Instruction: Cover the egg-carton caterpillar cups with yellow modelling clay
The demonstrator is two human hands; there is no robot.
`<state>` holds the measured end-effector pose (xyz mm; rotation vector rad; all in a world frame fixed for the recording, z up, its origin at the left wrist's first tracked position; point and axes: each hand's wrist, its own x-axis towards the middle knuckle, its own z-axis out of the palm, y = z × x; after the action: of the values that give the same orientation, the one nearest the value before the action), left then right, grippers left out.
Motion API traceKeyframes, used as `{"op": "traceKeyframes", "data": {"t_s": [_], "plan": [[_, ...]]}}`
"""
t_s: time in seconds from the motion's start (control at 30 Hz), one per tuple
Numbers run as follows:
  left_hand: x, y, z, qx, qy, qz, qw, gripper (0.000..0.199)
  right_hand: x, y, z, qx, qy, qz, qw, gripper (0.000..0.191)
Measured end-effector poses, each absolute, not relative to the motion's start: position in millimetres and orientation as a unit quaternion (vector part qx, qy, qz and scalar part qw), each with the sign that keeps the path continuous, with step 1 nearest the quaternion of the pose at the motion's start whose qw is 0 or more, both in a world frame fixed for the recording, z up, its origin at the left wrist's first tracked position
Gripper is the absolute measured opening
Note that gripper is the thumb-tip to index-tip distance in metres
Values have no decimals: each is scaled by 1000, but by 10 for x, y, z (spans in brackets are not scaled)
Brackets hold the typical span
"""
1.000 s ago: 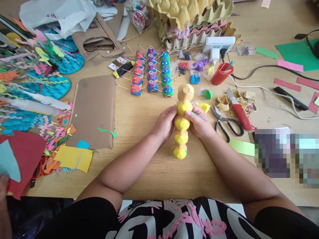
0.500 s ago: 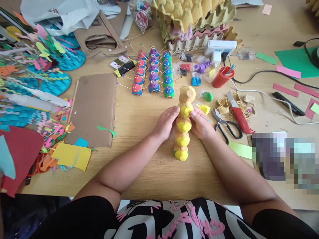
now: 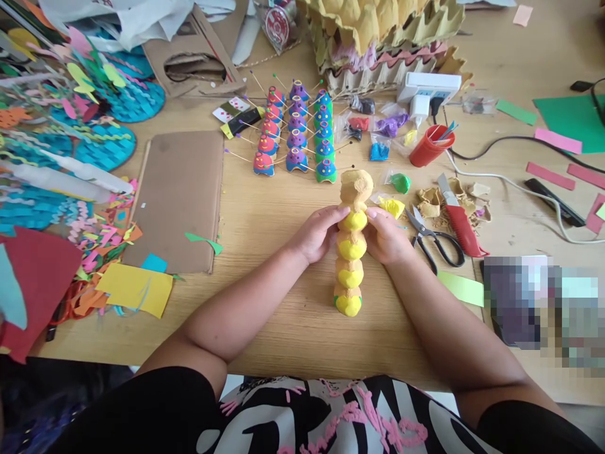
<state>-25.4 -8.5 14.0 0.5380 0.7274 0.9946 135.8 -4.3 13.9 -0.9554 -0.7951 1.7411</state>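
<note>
A strip of egg-carton cups (image 3: 350,248) stands lengthwise in front of me, its lower bumps covered in yellow clay and a trace of green at the near end. The farthest cup is bare tan carton. My left hand (image 3: 321,233) grips the strip's left side near the upper yellow bump. On the opposite side my right hand (image 3: 385,234) holds it, thumb against the same bump. Beyond it sit finished caterpillars in a red row (image 3: 268,135), a purple row (image 3: 296,130) and a blue-green row (image 3: 325,140), with pins as feelers. Bagged yellow clay (image 3: 391,206) lies by my right hand.
Scissors (image 3: 432,236) and a red-handled knife (image 3: 458,217) lie to the right, near carton scraps. A red cup (image 3: 430,148) and a power strip (image 3: 428,88) stand behind. Cardboard (image 3: 179,202) and paper scraps lie left; egg trays (image 3: 378,38) are stacked at the back.
The view has shifted slightly. Both hands have shifted a little along the upper yellow bump, the right thumb pressing at its edge; the strip stays in their grasp.
</note>
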Motion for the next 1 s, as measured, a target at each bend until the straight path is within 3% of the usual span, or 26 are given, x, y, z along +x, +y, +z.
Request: {"op": "traceKeyframes", "data": {"t_s": [1.0], "plan": [[-232, -63, 256, 186, 330, 448, 810, 22, 1335, -58, 175, -412, -364, 702, 454, 52]]}}
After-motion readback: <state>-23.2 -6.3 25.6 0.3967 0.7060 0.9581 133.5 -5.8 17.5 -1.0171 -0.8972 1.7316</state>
